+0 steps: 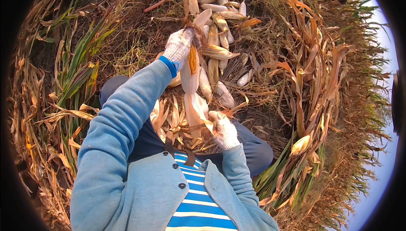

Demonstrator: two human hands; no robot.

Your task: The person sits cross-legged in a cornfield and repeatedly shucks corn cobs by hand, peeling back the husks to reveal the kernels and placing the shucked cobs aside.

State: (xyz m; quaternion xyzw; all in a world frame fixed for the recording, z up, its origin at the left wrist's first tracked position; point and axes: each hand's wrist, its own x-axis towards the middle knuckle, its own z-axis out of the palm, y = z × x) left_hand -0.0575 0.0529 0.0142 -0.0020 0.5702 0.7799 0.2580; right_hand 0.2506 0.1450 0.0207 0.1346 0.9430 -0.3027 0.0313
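Observation:
My left hand (178, 47), in a white knit glove with a blue cuff, grips the upper part of a maize ear. A strip of yellow kernels (192, 60) shows on that ear, beside the glove. Dark brown silk surrounds its upper end. Pale husk (193, 86) hangs from the ear down towards my lap. My right hand (224, 131), gloved in white too, is closed on the lower end of this husk; its fingertips are partly hidden. Loose husk leaves (169, 116) lie between my folded legs.
Beyond my hands lies a pile of unshucked maize ears (219, 18) on dry grass. Cut maize stalks are heaped at left (74, 75) and right (304, 104). A reddish rod (162, 1) lies at the upper left of the pile. Standing maize (361, 72) lines the far right.

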